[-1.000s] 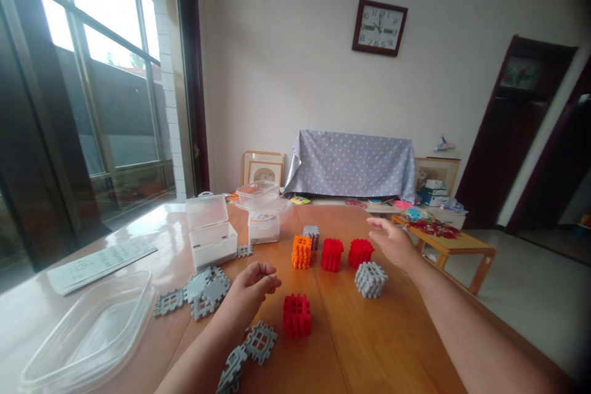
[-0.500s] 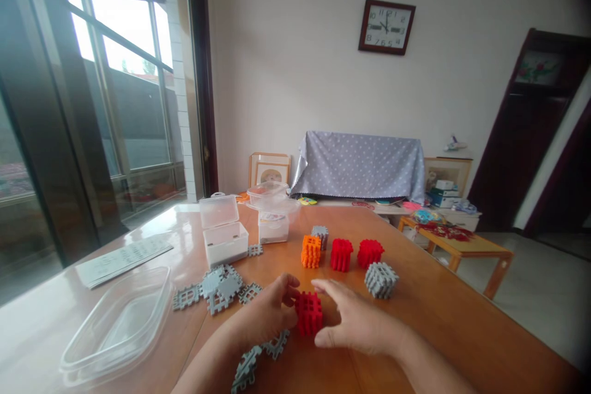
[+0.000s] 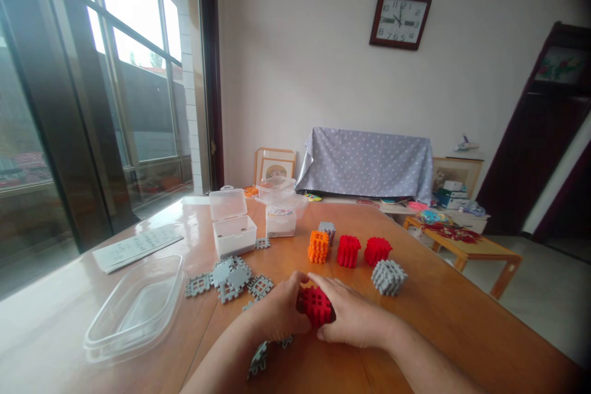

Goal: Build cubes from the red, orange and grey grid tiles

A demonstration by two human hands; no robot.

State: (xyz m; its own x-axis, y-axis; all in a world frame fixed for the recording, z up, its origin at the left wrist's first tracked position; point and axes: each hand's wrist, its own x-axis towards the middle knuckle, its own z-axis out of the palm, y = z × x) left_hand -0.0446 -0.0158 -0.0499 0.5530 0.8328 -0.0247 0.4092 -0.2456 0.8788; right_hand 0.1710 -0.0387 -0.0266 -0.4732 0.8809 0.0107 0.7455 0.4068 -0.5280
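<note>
Between my two hands is a red interlocking block (image 3: 316, 306), a cube-like shape with a toothed, grid-like face. My left hand (image 3: 284, 313) curls around its left side, thumb low and fingers at the far edge. Against the right side, my right hand (image 3: 355, 314) is wrapped with its thumb near the front corner. The fingertips at the back are partly hidden. Loose grey interlocking plates (image 3: 232, 277) lie in a pile left of my hands, and a grey plate (image 3: 257, 360) shows below my left wrist.
Beyond my hands stand an orange block (image 3: 318, 247), two red blocks (image 3: 348, 251) and grey blocks (image 3: 389, 277). Left on the wooden table (image 3: 203, 345) are a clear plastic tub (image 3: 108, 345), paper sheets (image 3: 138, 249) and an open white box (image 3: 234, 240). More clear containers (image 3: 281, 221) stand behind.
My hands have closed in on the red block from both sides, the right hand moving in from slightly apart. The block now looks tilted. The whole view has shifted a little.
</note>
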